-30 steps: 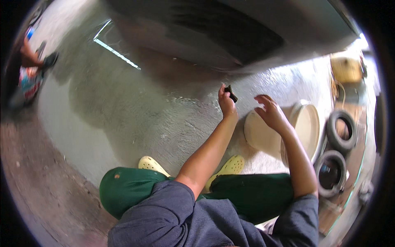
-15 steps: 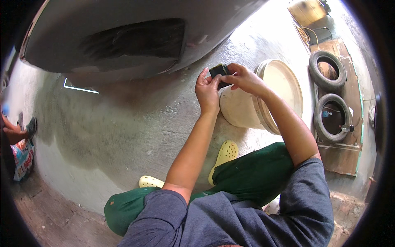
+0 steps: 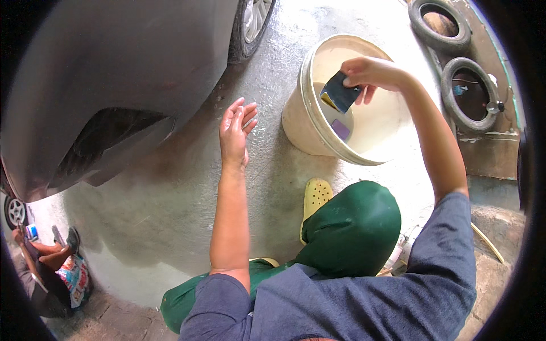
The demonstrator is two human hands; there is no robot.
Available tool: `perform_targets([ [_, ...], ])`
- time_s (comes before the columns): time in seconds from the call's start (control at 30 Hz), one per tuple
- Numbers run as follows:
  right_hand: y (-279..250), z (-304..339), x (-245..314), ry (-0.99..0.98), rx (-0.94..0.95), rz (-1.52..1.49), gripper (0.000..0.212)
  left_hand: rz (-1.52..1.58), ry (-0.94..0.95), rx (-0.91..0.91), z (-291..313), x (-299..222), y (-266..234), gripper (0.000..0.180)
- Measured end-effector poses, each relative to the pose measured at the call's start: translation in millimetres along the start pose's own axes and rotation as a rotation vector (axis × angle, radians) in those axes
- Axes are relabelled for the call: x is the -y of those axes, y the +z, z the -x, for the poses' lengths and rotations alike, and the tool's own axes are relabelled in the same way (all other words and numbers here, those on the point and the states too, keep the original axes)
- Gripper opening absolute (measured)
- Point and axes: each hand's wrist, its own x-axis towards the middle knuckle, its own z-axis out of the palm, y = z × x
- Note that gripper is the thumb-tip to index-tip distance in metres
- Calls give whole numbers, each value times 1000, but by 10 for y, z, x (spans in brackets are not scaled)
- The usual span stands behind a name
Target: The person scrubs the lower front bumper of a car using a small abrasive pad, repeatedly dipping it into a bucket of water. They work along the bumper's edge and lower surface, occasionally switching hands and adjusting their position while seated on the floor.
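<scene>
Head view: the right hand (image 3: 369,75) pinches a dark, yellow-edged sheet (image 3: 341,94) over the mouth of a white bucket (image 3: 297,120). The sheet, roughly square with no clear long axis, sits just left of that hand, the nearer of the 2. The left hand (image 3: 233,136) is empty, fingers loosely extended, with the bucket's near rim between. Inside lies a purple block (image 3: 340,129); 2 tyres (image 3: 448,95) lie rightward, a car (image 3: 131,68) leftward.

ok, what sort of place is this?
Looks like a car repair or bodywork space, though possibly a home garage: a dark grey car fills the upper left, two loose tyres lie at right, and a large pale bucket stands on the wet-looking floor.
</scene>
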Motion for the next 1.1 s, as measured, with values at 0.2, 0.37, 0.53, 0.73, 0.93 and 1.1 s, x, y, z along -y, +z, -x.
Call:
perform_targets([
  [0.2, 691, -2243, -1421, 312, 478, 364, 41, -275, -67, -80, -28, 104, 148, 35],
  [0.37, 1348, -2704, -1542, 171, 388, 676, 34, -436, -116, -74, 260, 66, 51, 35],
  [0.53, 1255, -2494, -1535, -24, 235, 809, 29, -403, -164, -123, 291, 228, 17, 34],
  [0.73, 45, -1450, -1092, -268, 124, 1148, 26, -444, -183, 150, 98, 132, 248, 42],
  [0.93, -154, 360, 630, -71, -344, 549, 34, -357, -117, 426, 163, -327, 412, 47],
  [1.1, 1154, -156, 1309, -486, -193, 767, 28, 248, -146, 374, 374, -416, -55, 67],
])
